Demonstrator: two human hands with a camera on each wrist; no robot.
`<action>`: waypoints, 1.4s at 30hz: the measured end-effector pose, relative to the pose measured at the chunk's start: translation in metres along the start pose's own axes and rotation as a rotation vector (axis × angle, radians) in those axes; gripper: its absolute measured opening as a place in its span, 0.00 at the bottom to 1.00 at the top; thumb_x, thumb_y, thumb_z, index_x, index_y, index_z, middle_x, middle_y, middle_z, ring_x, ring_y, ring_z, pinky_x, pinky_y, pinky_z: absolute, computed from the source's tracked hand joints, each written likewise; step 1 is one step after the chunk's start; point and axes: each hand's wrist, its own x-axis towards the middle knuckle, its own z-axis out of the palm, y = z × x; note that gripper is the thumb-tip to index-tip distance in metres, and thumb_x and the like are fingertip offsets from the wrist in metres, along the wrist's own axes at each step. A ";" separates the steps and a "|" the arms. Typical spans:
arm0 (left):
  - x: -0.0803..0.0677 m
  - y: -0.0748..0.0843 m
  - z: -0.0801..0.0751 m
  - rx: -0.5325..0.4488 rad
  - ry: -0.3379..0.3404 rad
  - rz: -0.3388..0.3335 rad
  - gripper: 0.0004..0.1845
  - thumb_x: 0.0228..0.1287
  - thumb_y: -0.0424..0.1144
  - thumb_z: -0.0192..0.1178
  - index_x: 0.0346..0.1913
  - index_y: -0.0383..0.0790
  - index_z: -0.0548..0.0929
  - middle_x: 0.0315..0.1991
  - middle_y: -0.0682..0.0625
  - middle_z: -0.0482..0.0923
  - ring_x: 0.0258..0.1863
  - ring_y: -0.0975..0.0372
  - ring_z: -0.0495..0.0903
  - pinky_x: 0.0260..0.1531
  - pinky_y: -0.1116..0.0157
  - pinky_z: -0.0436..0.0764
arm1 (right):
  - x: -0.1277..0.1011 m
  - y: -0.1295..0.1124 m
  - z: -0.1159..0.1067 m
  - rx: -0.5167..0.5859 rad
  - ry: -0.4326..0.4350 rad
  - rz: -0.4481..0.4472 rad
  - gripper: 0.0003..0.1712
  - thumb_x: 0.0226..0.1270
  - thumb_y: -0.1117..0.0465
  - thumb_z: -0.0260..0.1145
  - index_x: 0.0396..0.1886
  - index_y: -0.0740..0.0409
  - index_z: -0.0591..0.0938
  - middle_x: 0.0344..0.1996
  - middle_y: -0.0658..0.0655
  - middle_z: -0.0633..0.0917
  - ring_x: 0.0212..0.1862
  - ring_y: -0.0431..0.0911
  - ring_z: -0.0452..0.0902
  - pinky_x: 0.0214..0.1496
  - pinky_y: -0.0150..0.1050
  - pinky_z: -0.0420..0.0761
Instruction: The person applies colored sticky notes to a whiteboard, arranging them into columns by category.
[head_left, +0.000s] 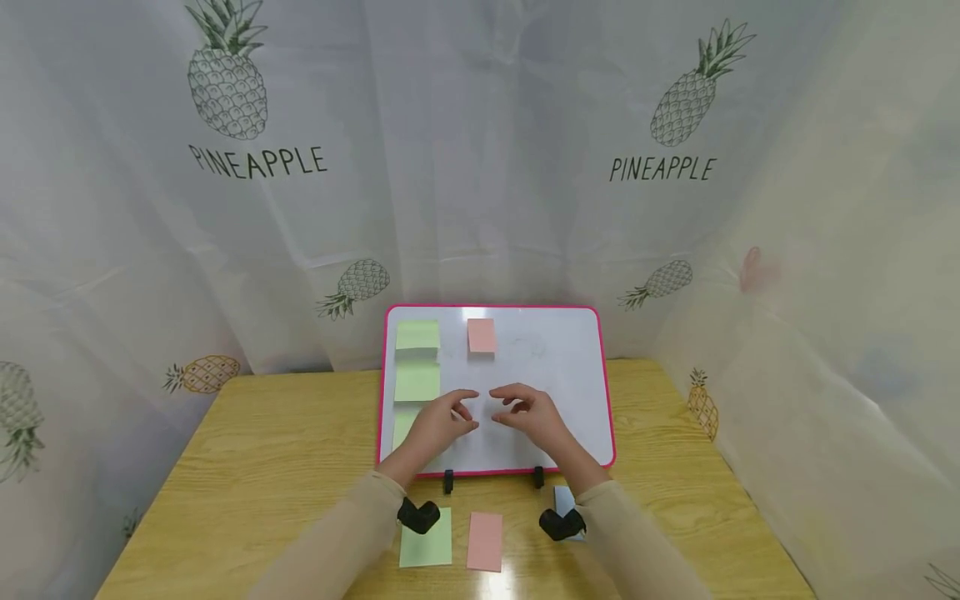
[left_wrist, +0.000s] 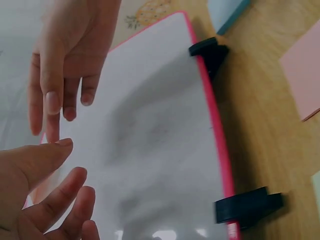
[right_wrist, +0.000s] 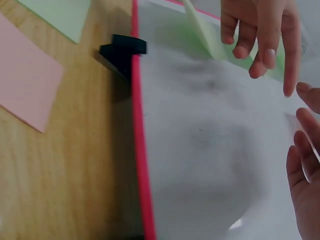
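Observation:
A whiteboard (head_left: 555,375) with a pink rim leans at the back of the table. My left hand (head_left: 441,423) and my right hand (head_left: 531,414) are in front of its middle, fingertips facing each other across a small gap. Both hands have loosely bent fingers, and nothing shows between thumb and fingers. In the left wrist view the left hand (left_wrist: 50,195) is below the right hand (left_wrist: 75,55). Light green sticky notes (head_left: 417,381) run down the board's left side, the lowest partly behind my left hand. One pink sticky note (head_left: 482,337) sticks near the top middle.
Along the table's front lie a green sticky-note pad (head_left: 431,546), a pink pad (head_left: 485,542) and a blue pad (head_left: 564,500), partly hidden by the right wrist camera (head_left: 562,525). Two black supports (head_left: 448,482) hold the board's lower edge. A pineapple-print curtain (head_left: 480,167) hangs behind.

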 end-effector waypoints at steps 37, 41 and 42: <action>-0.098 -0.059 0.059 -0.254 -0.041 0.074 0.25 0.52 0.32 0.72 0.55 0.39 0.80 0.32 0.52 0.79 0.26 0.65 0.71 0.24 0.69 0.72 | -0.108 0.062 0.053 0.262 -0.160 0.051 0.15 0.56 0.71 0.73 0.45 0.68 0.85 0.40 0.66 0.85 0.37 0.46 0.81 0.39 0.34 0.81; -0.108 -0.067 0.070 -0.294 -0.037 0.036 0.24 0.50 0.31 0.73 0.53 0.38 0.81 0.34 0.52 0.80 0.27 0.63 0.67 0.25 0.69 0.68 | -0.118 0.065 0.057 0.269 -0.198 0.067 0.13 0.58 0.71 0.72 0.44 0.68 0.85 0.40 0.64 0.86 0.41 0.48 0.83 0.42 0.34 0.81; -0.110 -0.069 0.072 -0.298 -0.040 0.025 0.23 0.50 0.31 0.73 0.52 0.39 0.81 0.35 0.53 0.80 0.28 0.63 0.67 0.26 0.69 0.68 | -0.120 0.066 0.058 0.270 -0.203 0.065 0.13 0.58 0.71 0.71 0.44 0.68 0.85 0.40 0.63 0.87 0.42 0.49 0.83 0.43 0.35 0.81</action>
